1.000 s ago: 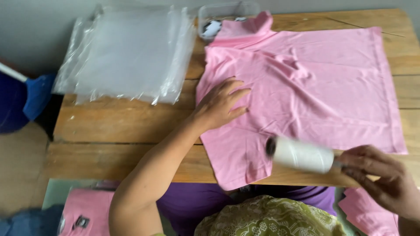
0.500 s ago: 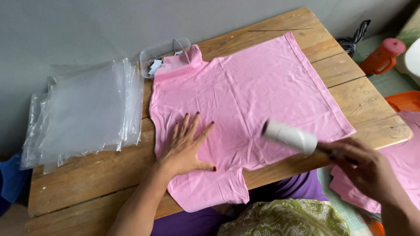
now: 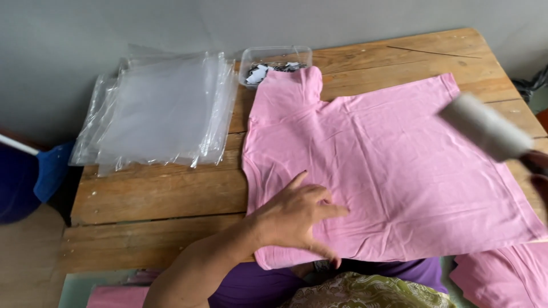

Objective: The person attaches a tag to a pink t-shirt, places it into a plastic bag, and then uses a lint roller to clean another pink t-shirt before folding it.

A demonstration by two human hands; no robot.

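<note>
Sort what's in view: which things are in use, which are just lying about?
In use: pink T-shirt under the flat left hand; lint roller held by the right hand at the frame edge.
Lying about: clear plastic bags; clear tub of tags; more pink garments.

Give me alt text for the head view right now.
A left hand presses flat on a pink T-shirt spread over a wooden table, while the right hand, mostly out of frame, holds a blurred white lint roller above the shirt's right side. Clear plastic bags lie stacked at left.

Pink shirt [image 3: 394,171] lies flat on the table, white lint roller [image 3: 485,126] (blurred) above it.
</note>
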